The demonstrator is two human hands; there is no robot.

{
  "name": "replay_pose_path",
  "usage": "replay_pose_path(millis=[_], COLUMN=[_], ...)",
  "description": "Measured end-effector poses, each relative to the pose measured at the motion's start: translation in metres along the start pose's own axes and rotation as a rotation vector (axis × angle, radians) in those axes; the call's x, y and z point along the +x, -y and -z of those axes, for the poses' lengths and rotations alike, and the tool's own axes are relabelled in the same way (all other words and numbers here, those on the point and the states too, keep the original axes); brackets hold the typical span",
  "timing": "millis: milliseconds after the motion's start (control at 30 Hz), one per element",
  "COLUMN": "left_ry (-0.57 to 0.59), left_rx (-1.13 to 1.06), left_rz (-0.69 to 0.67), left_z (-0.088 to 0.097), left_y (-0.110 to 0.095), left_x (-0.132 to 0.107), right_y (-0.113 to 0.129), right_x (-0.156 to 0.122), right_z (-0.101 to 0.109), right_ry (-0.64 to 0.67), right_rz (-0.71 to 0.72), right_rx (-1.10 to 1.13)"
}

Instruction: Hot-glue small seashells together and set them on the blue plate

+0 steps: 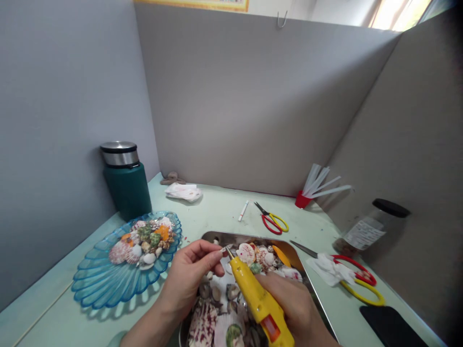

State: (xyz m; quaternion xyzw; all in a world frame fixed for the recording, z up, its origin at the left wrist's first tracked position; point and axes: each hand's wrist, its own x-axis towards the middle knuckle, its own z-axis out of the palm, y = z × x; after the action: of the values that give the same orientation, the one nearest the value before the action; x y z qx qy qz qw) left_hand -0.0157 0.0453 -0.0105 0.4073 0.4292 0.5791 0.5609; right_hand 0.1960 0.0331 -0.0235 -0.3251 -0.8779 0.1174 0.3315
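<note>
Between its thumb and fingertips, my left hand (195,265) pinches a small pale shell (226,248). My right hand (285,296) is wrapped round a yellow hot glue gun (255,299), whose metal nozzle points up and left and meets or nearly meets the shell. Both hands are above a metal tray (314,289) of mixed seashells, among them a striped scallop shell (246,253) and a purple-spotted shell (202,324). To the left, a blue scalloped glass dish (108,284) bears a cluster of shells (144,241).
A green flask (126,188) stands behind the dish. Scissors (273,221), a white marker (243,211) and a crumpled white wrapper (183,192) lie further back. At right are a red cup of glue sticks (303,199), larger scissors (361,279), a jar (372,226) and a black phone-like slab (394,325).
</note>
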Motion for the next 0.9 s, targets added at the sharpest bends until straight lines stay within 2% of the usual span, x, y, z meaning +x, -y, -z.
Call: replay_pose_path(millis=[167,367,567,767,900], left_ry=[-0.006,0.0,-0.002,0.007,0.0], left_rx=[0.011,-0.002,0.005,0.0,-0.011], left_rz=[0.0,0.008,-0.001,0.001,0.0], left_z=[-0.0005,-0.0001,0.0006,0.0008,0.0014], left_y=[-0.0007,-0.0008,0.0006,0.0007,0.0011], left_x=[-0.0007,-0.0006,-0.002,-0.0001,-0.0001], right_y=[-0.0011,-0.0015,-0.0007,-0.0006,-0.0002], right_x=[0.0001,-0.0009,0.0008,0.0009,0.0012], right_z=[-0.0013,-0.001,-0.0009,0.0001,-0.0001], right_ry=[-0.037,0.037,-0.057,0.007,-0.033], right_rz=[0.006,-0.009,0.007,0.0,0.007], right_rx=[0.047,-0.007,0.059,0.024,0.048])
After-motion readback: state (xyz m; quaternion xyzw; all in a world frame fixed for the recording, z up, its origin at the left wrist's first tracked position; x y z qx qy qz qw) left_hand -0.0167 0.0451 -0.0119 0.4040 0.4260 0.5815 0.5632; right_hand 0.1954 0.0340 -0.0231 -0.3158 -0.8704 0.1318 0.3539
